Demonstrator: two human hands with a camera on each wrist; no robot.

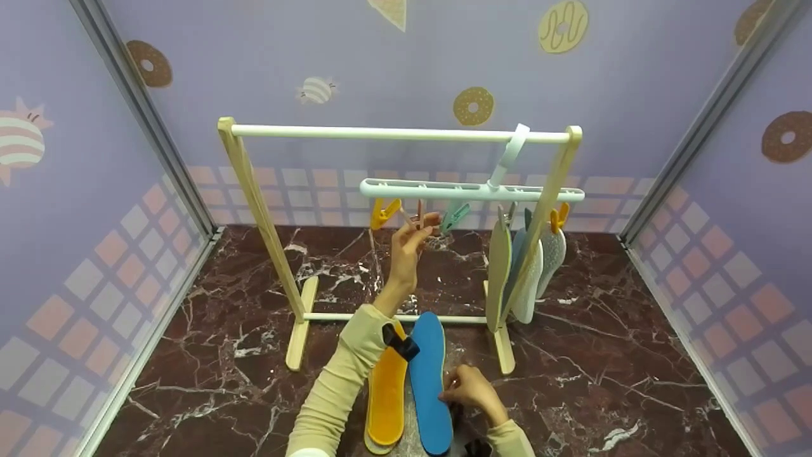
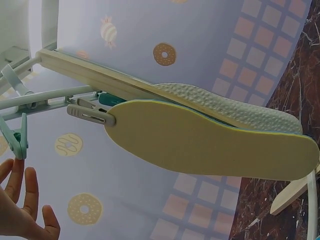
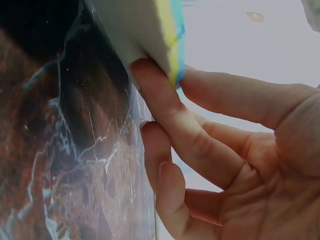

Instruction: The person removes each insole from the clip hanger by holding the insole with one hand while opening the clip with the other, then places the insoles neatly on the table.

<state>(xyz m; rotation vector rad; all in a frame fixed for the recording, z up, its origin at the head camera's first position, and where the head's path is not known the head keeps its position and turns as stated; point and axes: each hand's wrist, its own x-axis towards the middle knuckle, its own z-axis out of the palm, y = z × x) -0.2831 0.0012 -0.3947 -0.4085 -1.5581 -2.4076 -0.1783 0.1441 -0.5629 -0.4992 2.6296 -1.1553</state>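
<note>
My left hand point(image 1: 409, 244) is raised under the mint hanger point(image 1: 431, 190), its fingers gathered at a pale pink clothespin point(image 1: 420, 208), which it pinches. In the left wrist view its other fingers spread, one fingertip right at the mint clothespin point(image 2: 18, 137). Low down, my right hand point(image 1: 472, 388) pinches the edge of a blue insole point(image 1: 429, 381); the right wrist view shows that pale-backed edge between thumb and finger. Left of it lies an orange insole point(image 1: 387, 393) over a paler one, partly hidden by my left sleeve. A yellow clothespin point(image 1: 384, 214) hangs at the hanger's left end.
The hanger hooks onto a wooden rack's top bar point(image 1: 380, 133), near its right post point(image 1: 550, 190). Several insoles hang at the right from clothespins, a beige one point(image 1: 499, 276) foremost. The rack's feet point(image 1: 302, 324) stand on a dark marbled tabletop point(image 1: 209, 381) between patterned walls.
</note>
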